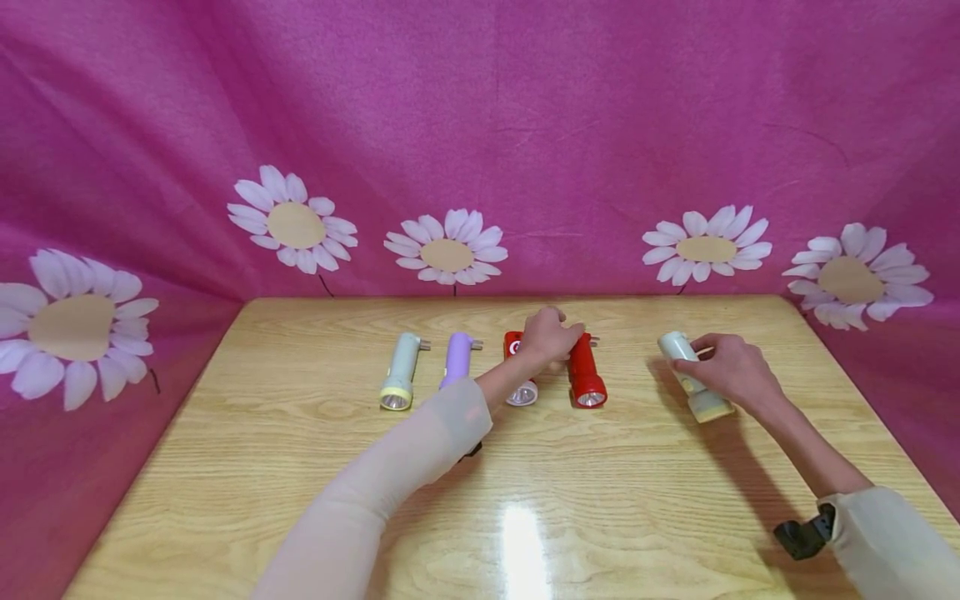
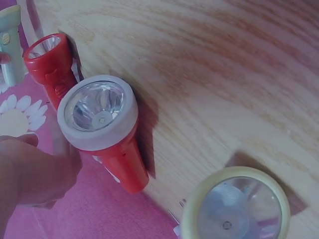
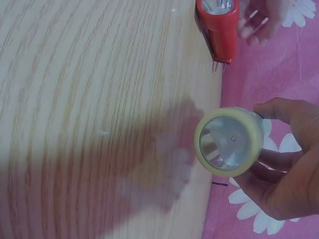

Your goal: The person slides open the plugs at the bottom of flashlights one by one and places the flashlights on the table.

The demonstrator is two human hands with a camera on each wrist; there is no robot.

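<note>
My right hand [image 1: 735, 367] grips a pale grey-green flashlight [image 1: 705, 403] with a yellow rim, tilted over the table's right part. In the right wrist view its round lens [image 3: 229, 142] faces the camera, with thumb and fingers around the body behind it. My left hand [image 1: 549, 340] is over the far ends of two flashlights, a red one with a white rim [image 1: 522, 393] and an all-red one [image 1: 585, 373]. Its fingers are loosely bent beside the all-red flashlight [image 3: 222, 37]; whether they touch it I cannot tell.
Left of these lie a purple flashlight [image 1: 457, 358], partly hidden by my left sleeve, and a grey-green flashlight [image 1: 403, 367] with a yellow rim. Metal plug prongs stick out at several far ends. A pink daisy-print cloth [image 1: 570, 150] stands behind the wooden table [image 1: 300, 467].
</note>
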